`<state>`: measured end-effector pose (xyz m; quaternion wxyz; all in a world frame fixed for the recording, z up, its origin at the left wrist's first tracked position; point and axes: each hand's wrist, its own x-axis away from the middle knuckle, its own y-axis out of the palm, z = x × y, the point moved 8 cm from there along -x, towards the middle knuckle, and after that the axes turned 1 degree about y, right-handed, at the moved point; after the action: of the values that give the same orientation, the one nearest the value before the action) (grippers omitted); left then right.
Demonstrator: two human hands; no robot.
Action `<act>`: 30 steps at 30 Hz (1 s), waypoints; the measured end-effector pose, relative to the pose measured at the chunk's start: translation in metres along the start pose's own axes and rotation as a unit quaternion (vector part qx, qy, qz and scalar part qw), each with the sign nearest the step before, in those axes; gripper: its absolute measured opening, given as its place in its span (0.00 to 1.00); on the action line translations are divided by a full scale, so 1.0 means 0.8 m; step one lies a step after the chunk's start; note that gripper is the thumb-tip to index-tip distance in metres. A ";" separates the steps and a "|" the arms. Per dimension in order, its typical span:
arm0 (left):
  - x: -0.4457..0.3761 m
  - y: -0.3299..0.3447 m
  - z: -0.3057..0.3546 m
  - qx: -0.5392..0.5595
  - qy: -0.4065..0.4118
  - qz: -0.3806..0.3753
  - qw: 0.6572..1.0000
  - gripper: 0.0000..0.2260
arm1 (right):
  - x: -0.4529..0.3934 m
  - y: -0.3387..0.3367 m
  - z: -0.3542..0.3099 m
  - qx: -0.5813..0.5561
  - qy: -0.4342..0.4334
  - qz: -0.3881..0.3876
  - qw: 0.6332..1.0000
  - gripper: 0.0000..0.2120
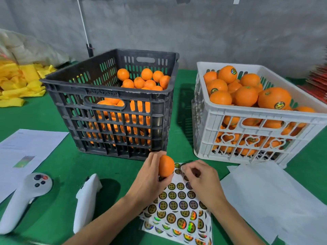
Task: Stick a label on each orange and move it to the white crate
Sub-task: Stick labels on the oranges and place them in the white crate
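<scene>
Fingers (190, 169) of the right hand (203, 183) curl together at the far edge of a sticker sheet (178, 209), apparently pinching at a label; whether one has lifted free cannot be told. The left hand (148, 181) grips a smooth, round orange (166, 165) just beside it, above the sheet on the near side of the green table (58, 174).

The labelling step looks to be in hand: next, a peeled sticker would need pressing flat onto the curved, dimpled peel, then the fruit carried to the white crate (247, 138) at far right, a slotted plastic box already heaped with glossy, labelled fruit. The black crate (106, 112) at far left, ribbed and rigid, holds unlabelled oranges. The stickers are small holographic discs on slick white backing paper.
</scene>
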<state>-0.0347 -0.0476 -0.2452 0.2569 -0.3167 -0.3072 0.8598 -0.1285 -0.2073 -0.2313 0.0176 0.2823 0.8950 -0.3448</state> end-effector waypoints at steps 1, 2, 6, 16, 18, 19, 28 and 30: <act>-0.002 -0.001 0.002 -0.002 0.003 0.000 1.000 0.30 | -0.002 -0.008 -0.003 -0.011 0.005 0.035 0.999 0.08; -0.003 -0.001 0.006 -0.004 0.008 0.000 1.000 0.30 | -0.001 -0.015 -0.009 -0.010 -0.004 0.068 0.998 0.06; -0.010 -0.005 0.035 -0.016 0.057 0.005 0.998 0.31 | 0.008 -0.022 -0.052 0.020 -0.081 0.112 0.990 0.06; -0.074 -0.071 0.152 -0.050 0.137 0.085 0.986 0.31 | 0.013 -0.081 -0.131 0.052 -0.091 0.115 0.988 0.36; -0.098 -0.090 0.197 -0.047 0.182 0.108 0.976 0.31 | -0.002 -0.131 -0.157 0.062 -0.109 0.204 0.971 0.35; -0.113 -0.098 0.218 -0.049 0.199 0.119 0.972 0.32 | -0.012 -0.157 -0.170 0.078 -0.122 0.245 0.959 0.34; -0.245 -0.150 0.293 -0.221 0.198 0.079 0.952 0.25 | -0.133 -0.289 -0.172 0.297 -0.074 0.264 0.915 0.23; -0.262 -0.177 0.266 -0.253 0.167 0.071 0.950 0.23 | -0.143 -0.280 -0.179 0.312 -0.109 0.252 0.909 0.20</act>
<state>-0.0092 -0.1631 0.0635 0.1543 -0.5315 -0.4440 0.7047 -0.1251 -0.3090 0.0399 0.1124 0.4505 0.6332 -0.6193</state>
